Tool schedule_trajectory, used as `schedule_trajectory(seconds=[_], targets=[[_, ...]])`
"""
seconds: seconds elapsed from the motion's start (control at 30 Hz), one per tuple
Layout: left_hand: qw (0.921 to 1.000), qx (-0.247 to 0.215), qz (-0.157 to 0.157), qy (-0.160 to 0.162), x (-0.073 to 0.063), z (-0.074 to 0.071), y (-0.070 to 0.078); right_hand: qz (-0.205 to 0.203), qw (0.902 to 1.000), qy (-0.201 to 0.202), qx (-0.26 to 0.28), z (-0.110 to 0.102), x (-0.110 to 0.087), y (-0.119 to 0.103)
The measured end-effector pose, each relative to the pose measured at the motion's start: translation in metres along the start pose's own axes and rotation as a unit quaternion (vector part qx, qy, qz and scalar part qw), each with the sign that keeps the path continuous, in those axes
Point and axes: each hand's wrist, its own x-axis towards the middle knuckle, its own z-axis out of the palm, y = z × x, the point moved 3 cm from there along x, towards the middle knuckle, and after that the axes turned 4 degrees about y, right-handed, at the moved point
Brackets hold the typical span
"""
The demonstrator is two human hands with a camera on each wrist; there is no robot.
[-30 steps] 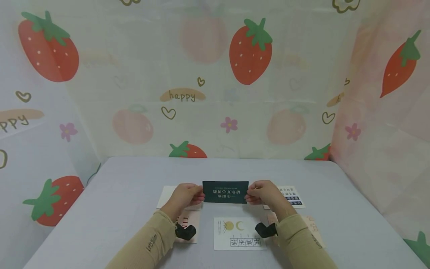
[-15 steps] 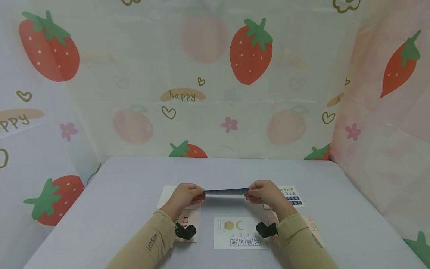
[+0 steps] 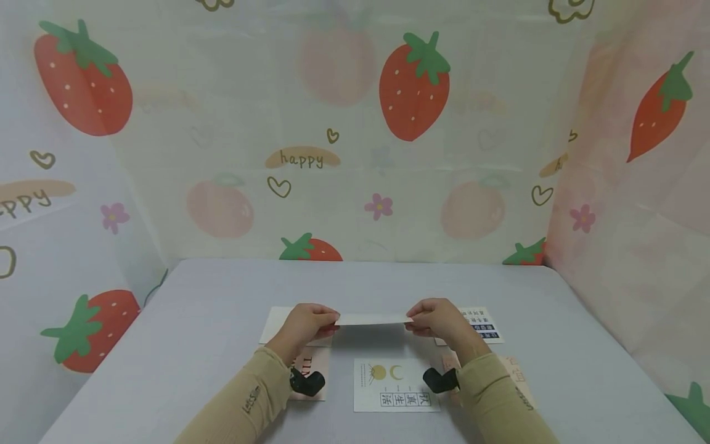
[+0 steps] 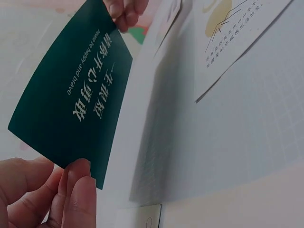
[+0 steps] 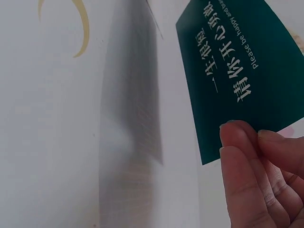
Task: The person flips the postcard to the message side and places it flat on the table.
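Observation:
A postcard [image 3: 373, 319] is stretched between my two hands, just above the table. From the head it appears as a thin pale strip, nearly edge-on. Its dark green face [image 4: 71, 90], printed with white Chinese characters and "Please be happy and brave", shows in both wrist views. My left hand [image 3: 305, 324] pinches one short end between thumb and fingers. At the other end, my right hand [image 3: 444, 320] pinches the card the same way; the right wrist view shows fingertips on the green face [image 5: 256, 61].
Several cards lie on the white table [image 3: 222, 290]: a sun-and-moon card [image 3: 396, 385] in front, a pale card [image 3: 273, 324] and a pink card [image 3: 316, 376] by the left arm, a blue-and-white card [image 3: 488, 324] and another pink card [image 3: 518, 376] by the right. A strawberry-print curtain [image 3: 355, 185] stands behind.
The postcard has tilted: its green face was toward the head camera, then it went edge-on, and now a sliver of its pale side shows. Both hands stay nearly in place.

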Motion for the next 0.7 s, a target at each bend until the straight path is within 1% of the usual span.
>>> schedule_trajectory(seconds=[0.23, 0.37, 0.43, 0.5, 0.7], targets=[[1.0, 0.009, 0.002, 0.004, 0.0017, 0.0002, -0.0028, -0.005, 1.0, 0.003, -0.007, 0.0, 0.0013, 0.0015], [0.9999, 0.01, 0.003, 0.006, 0.0021, 0.0008, -0.0035, 0.001, 1.0, 0.002, 0.0, 0.0009, 0.0026, 0.0013], [1.0, 0.005, -0.001, 0.008, 0.0024, 0.0012, -0.0031, 0.004, 1.0, 0.001, 0.004, 0.0014, 0.0025, 0.0002], [1.0, 0.005, 0.002, 0.009, 0.0021, 0.0016, -0.0022, 0.008, 0.9999, 0.003, 0.008, 0.0017, 0.0023, -0.0005], [0.9999, 0.001, 0.002, 0.014, -0.0003, 0.0032, 0.001, 0.01, 0.9999, 0.012, -0.005, 0.0032, 0.0011, -0.001]])
